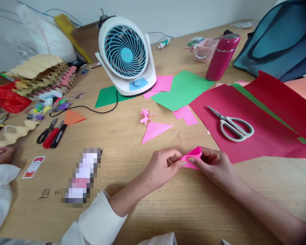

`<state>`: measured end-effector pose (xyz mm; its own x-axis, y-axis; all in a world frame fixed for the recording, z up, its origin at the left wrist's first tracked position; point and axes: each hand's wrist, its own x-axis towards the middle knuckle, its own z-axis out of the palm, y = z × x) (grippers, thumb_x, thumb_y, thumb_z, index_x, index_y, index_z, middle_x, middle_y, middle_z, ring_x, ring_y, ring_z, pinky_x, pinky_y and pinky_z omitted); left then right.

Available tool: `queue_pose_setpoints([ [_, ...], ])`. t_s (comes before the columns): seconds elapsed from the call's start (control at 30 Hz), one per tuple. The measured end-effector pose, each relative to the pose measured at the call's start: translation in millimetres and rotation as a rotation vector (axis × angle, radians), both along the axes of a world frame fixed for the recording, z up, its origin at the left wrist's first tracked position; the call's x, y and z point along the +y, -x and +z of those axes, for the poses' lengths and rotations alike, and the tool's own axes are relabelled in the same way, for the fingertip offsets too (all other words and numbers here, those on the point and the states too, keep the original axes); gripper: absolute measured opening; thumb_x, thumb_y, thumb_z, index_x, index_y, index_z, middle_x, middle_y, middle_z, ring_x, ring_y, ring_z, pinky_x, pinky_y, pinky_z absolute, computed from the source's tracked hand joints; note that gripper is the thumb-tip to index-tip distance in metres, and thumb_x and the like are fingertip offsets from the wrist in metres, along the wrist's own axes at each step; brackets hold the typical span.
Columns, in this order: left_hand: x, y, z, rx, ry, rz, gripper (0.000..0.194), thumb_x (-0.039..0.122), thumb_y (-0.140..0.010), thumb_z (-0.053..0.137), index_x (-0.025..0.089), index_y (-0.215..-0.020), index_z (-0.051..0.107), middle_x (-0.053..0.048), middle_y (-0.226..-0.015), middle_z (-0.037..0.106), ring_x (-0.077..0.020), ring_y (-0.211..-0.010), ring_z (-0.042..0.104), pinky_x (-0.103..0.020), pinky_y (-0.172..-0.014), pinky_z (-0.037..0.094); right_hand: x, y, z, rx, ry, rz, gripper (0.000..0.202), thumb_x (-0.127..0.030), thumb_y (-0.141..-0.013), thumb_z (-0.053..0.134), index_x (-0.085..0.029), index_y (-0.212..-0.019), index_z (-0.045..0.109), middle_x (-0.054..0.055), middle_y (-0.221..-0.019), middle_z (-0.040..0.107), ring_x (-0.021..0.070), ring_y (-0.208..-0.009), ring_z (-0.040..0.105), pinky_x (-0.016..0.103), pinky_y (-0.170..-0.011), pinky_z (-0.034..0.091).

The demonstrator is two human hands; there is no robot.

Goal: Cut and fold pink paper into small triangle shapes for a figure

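Observation:
Between my two hands is a piece of bright pink paper (193, 154), bent over into a curved fold. My left hand (167, 166) pinches its left corner between thumb and fingers. On the other side, my right hand (215, 165) grips the right part, thumb in front and fingers behind. Just beyond them a pink paper triangle (155, 132) lies flat on the wooden table (132, 160). Small pink paper cut-outs (145, 116) rest against its far corner. White-handled scissors (231, 123) lie partly spread on dark red paper (206, 102) to the right.
A white fan (126, 56) stands at the back, its cord running left. A magenta bottle (223, 57) and a blue bag (272, 41) are back right. Left are a phone (83, 175), black scissors (47, 131), red and black cutters (53, 136) and another person's hand (2, 155).

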<state>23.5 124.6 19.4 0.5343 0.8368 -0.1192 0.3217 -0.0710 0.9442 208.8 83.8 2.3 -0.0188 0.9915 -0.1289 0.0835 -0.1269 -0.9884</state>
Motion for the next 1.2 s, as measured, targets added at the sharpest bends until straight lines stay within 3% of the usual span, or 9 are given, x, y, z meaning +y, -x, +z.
queue_pose_setpoints([
  [0.2,-0.9,0.1,-2.6,0.005,0.015,0.001,0.031,0.034,-0.085,0.064,0.015,-0.062,0.059,0.004,-0.056,0.049,-0.0067,-0.052,0.037,-0.02,-0.049,0.028,-0.3,3.4,2.3,0.024,-0.004,0.019,0.036,-0.049,-0.076,0.075,-0.019,-0.063,0.06,0.0,-0.063,0.06,0.0128,-0.06,0.049,0.025,-0.054,0.041],
  [0.47,-3.6,-0.2,-8.4,0.012,0.154,0.009,0.035,0.044,-0.084,0.066,0.014,-0.066,0.061,0.0,-0.061,0.061,-0.0089,-0.055,0.05,-0.021,-0.052,0.037,-0.2,0.0,5.1,0.044,0.044,0.112,0.033,-0.049,-0.076,0.075,-0.018,-0.072,0.066,-0.002,-0.064,0.057,0.0119,-0.06,0.048,0.024,-0.055,0.039],
  [0.6,-4.7,0.0,-9.2,0.025,0.133,-0.036,0.036,0.043,-0.087,0.063,0.015,-0.065,0.061,0.0,-0.06,0.06,-0.008,-0.052,0.047,-0.021,-0.05,0.035,-1.1,0.0,2.7,0.001,0.033,0.087,0.035,-0.051,-0.079,0.072,-0.018,-0.068,0.065,-0.004,-0.06,0.05,0.0109,-0.057,0.043,0.024,-0.052,0.037],
  [0.7,-4.6,-0.3,-8.9,0.034,0.113,-0.019,0.034,0.041,-0.087,0.062,0.015,-0.065,0.06,-0.001,-0.062,0.063,-0.0092,-0.054,0.05,-0.021,-0.052,0.037,-1.1,-0.8,-0.8,0.008,0.005,0.048,0.035,-0.051,-0.081,0.071,-0.018,-0.068,0.063,-0.002,-0.062,0.054,0.0117,-0.059,0.046,0.024,-0.054,0.039],
  [0.83,-3.8,-0.4,-8.7,0.053,0.09,-0.007,0.033,0.039,-0.086,0.062,0.016,-0.064,0.056,0.001,-0.059,0.057,-0.0091,-0.054,0.047,-0.021,-0.052,0.035,-0.6,-3.0,-3.4,0.037,-0.037,0.036,0.031,-0.048,-0.082,0.07,-0.02,-0.072,0.065,0.0,-0.07,0.061,0.0136,-0.064,0.052,0.025,-0.059,0.043],
  [1.03,-3.2,-0.9,-7.5,0.036,0.072,-0.025,0.035,0.038,-0.086,0.062,0.017,-0.061,0.049,0.005,-0.057,0.043,-0.0077,-0.055,0.036,-0.022,-0.052,0.028,-0.8,-2.9,-1.2,0.048,-0.029,0.037,0.03,-0.046,-0.082,0.071,-0.019,-0.07,0.064,0.0,-0.07,0.061,0.0132,-0.064,0.052,0.025,-0.06,0.042],
  [1.2,-3.3,-2.5,-8.3,-0.004,0.066,-0.016,0.037,0.041,-0.087,0.061,0.016,-0.063,0.049,0.005,-0.057,0.04,-0.0074,-0.055,0.033,-0.023,-0.051,0.026,-1.5,-1.3,-0.9,0.062,-0.033,0.048,0.028,-0.045,-0.082,0.071,-0.02,-0.072,0.065,0.0,-0.071,0.062,0.0141,-0.067,0.053,0.026,-0.063,0.043],
])
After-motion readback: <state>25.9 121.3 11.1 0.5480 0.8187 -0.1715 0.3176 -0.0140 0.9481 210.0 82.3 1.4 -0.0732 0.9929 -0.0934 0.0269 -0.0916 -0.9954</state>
